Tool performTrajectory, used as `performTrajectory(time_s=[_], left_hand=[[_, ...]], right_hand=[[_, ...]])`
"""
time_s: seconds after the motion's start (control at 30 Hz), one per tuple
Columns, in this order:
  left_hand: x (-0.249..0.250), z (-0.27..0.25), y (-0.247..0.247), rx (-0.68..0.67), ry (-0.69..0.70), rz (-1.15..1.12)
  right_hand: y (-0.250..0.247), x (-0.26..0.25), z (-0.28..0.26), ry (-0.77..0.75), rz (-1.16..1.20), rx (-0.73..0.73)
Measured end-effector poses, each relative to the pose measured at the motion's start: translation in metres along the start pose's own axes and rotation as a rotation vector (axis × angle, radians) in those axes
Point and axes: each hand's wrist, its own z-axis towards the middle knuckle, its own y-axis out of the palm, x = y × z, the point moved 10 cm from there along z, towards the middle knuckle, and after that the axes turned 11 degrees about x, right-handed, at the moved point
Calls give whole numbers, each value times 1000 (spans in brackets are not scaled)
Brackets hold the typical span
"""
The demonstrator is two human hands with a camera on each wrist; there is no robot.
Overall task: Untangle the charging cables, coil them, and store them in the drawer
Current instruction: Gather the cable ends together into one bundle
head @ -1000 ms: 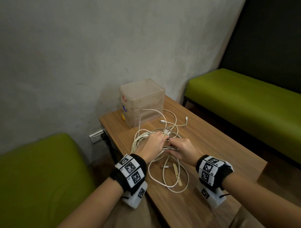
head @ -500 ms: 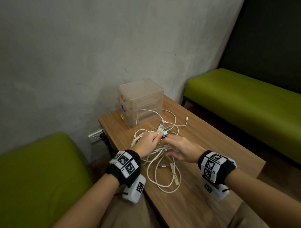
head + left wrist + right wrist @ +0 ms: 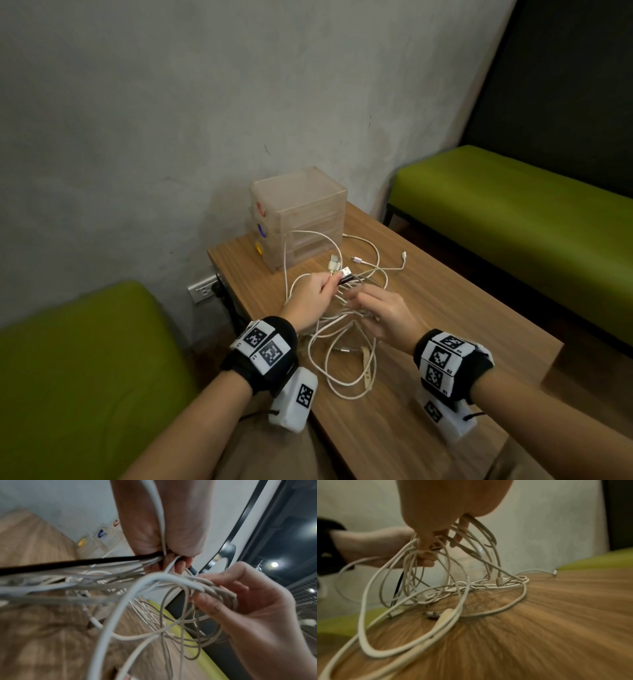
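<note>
A tangle of white charging cables point(image 3: 346, 342) lies on the wooden table point(image 3: 445, 325), partly lifted off it. My left hand point(image 3: 313, 294) pinches a black cable's USB plug point(image 3: 344, 277), with several white strands caught in the same grip point(image 3: 163, 555). My right hand point(image 3: 380, 313) hooks its curled fingers through a bundle of white loops point(image 3: 214, 588) beside the left hand. The loops hang from the right hand point(image 3: 447, 534) down to the table. A clear plastic drawer unit point(image 3: 301, 219) with red, blue and yellow handles stands behind the cables, all drawers closed.
Loose plug ends point(image 3: 404, 255) trail toward the table's right side. Green benches point(image 3: 513, 219) stand right of the table and at the left point(image 3: 75, 377). A wall socket point(image 3: 203, 289) with a black plug sits by the table's left corner.
Both hands rose off the table, lifting the middle of the tangle. The left hand pulled the black plug up and out toward the drawer unit.
</note>
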Motion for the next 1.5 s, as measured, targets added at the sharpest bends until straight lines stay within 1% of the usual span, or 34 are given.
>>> performTrajectory(time_s=[0.1,0.17,0.2,0.27,0.37,0.4,0.53,0.63,0.7,0.83,0.9,0.97,1.0,1.07,1.13,1.2,1.33,1.4,1.5], left_hand=[[3,-1,-7,36,13,1],[2,-1,-10,50,12,20],[0,0,-11,62,9,28],[-5,0,-12,79,-1,40],[-5,-1,-6,57,-3,59],[-4,-1,-5,56,0,64],[12,2,-11,112,51,53],[27,6,-22,160,81,9],[31,8,-27,155,82,6],[29,10,-40,156,61,-27],[28,8,-39,127,53,-29],[31,2,-33,114,70,-36],[32,-1,-32,136,82,-42],[34,-4,-40,231,89,-64],[36,-6,-60,365,93,-93],[40,-11,-87,475,113,-124],[45,-27,-139,572,164,-144],[37,-37,-162,635,147,-145],[17,-51,-187,735,96,-179]], right_hand=[[-5,-6,2,-41,1,23],[-1,-11,1,-73,5,-35],[3,-12,1,-58,35,-84],[7,-12,0,17,120,-153],[0,-6,2,119,170,-77],[-2,-3,4,157,163,-57],[0,6,11,224,66,-15],[8,13,7,320,145,-51],[12,18,2,356,129,-91],[10,31,-3,355,-46,-167],[3,22,5,292,-112,-124],[-5,3,21,254,-52,-43],[-6,-5,28,242,-7,-12],[-7,-15,39,228,41,60],[-6,-22,50,200,29,119],[-2,-37,64,149,41,141],[11,-80,102,61,102,164],[19,-91,113,39,83,184],[31,-86,113,99,85,237]])
